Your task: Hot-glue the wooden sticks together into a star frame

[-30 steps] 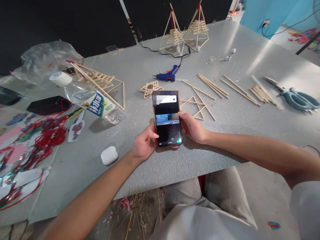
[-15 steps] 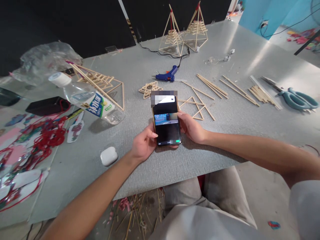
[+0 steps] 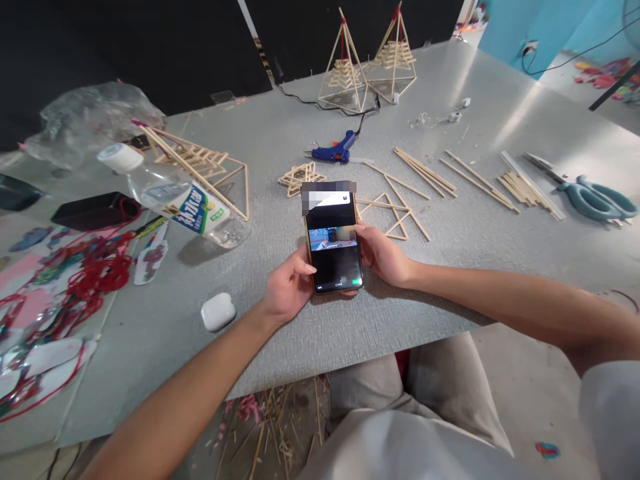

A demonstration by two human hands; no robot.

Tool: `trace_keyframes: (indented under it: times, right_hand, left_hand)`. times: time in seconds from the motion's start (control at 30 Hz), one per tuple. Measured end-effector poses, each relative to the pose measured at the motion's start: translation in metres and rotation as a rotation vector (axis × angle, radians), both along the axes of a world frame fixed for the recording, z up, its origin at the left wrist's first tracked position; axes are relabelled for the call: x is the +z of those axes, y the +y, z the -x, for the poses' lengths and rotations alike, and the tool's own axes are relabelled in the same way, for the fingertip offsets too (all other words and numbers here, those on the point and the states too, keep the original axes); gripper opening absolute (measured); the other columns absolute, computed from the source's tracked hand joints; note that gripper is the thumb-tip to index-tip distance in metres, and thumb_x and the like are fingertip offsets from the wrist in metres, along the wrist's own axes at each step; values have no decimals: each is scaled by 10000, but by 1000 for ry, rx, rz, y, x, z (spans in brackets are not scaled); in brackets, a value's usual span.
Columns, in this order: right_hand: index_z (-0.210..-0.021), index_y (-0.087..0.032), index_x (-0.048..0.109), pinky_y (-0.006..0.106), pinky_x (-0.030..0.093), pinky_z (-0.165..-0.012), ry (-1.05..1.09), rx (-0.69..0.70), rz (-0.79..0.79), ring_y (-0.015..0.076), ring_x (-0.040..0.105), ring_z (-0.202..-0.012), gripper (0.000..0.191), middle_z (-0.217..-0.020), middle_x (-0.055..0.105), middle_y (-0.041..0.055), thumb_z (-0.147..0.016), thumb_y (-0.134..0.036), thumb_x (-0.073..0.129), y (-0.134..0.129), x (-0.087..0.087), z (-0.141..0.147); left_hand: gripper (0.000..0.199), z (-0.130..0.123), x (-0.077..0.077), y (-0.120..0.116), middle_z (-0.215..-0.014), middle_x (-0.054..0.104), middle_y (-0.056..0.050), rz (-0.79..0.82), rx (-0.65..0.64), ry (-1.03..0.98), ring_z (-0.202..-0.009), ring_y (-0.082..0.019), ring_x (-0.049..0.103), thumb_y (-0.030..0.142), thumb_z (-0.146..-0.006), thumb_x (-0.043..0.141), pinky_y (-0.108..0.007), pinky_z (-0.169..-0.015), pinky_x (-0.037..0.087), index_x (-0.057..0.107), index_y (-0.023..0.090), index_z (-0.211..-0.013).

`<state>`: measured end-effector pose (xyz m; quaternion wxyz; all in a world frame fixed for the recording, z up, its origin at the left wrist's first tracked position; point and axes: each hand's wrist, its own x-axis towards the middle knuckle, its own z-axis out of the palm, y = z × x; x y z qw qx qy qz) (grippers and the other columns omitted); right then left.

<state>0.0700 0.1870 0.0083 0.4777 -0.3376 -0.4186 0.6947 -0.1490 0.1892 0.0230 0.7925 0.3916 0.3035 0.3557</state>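
Observation:
A smartphone (image 3: 336, 263) with a lit screen is held upright over the table, a small picture showing across its middle. My left hand (image 3: 290, 283) grips its lower left edge, thumb lying along the side. On the opposite edge, my right hand (image 3: 384, 257) is closed around the phone, with fingers partly hidden behind it. Just beyond the phone lie a small stick lattice (image 3: 300, 179) and a flat frame of wooden sticks (image 3: 395, 212). A blue glue gun (image 3: 336, 150) rests farther back. The white earphone case (image 3: 218, 312) is left of my left hand.
A plastic bottle (image 3: 200, 213) lies at the left, near a stick pyramid (image 3: 235, 167) and red cord (image 3: 100, 273). Two stick pyramids (image 3: 345, 73) stand at the back. Loose sticks (image 3: 425, 173) and scissors (image 3: 595, 197) are on the right. The table's front edge (image 3: 360, 363) is close.
The small picture on the phone's screen has changed. Both hands and the phone stay in practically the same place.

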Motion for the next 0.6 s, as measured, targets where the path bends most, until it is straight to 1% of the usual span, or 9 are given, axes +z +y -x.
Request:
trace_keyframes:
  times: [0.2, 0.37, 0.43, 0.6]
  right_hand:
    - [-1250, -268, 703, 436, 632, -777, 4, 24, -2, 318, 728, -995, 475, -1135, 820, 94, -988, -660, 647, 0, -1, -1]
    - [-1272, -248, 703, 414, 631, -733, 7, 26, -1, 300, 733, -942, 504, -1135, 833, 100, -994, -664, 650, 1, -2, 0]
    - [-1271, -241, 704, 404, 628, -719, 9, 23, -7, 297, 734, -932, 512, -1134, 839, 106, -989, -667, 660, 1, -1, 1]
    - [-1309, -241, 693, 397, 630, -709, 15, 30, -12, 300, 742, -941, 521, -1177, 844, 113, -997, -657, 651, 1, 0, 1]
  left_hand:
    - [589, 2, -2, 0, -1412, 833, -107, -10, -42, -28, -1327, -433, 774, 258, -815, 687, -702, -1077, 718, 818, 213, -1388]
    - [544, 2, -2, 1, -1356, 851, -97, -13, -2, 0, -1313, -415, 781, 264, -797, 717, -667, -1111, 710, 832, 204, -1326]
    - [537, 2, -2, 1, -1327, 857, -94, -16, 4, 5, -1312, -416, 781, 265, -794, 722, -666, -1106, 713, 832, 206, -1316]
    - [557, 1, -1, 0, -1362, 845, -100, -6, -25, -13, -1320, -436, 778, 272, -804, 696, -697, -1069, 722, 824, 213, -1343]
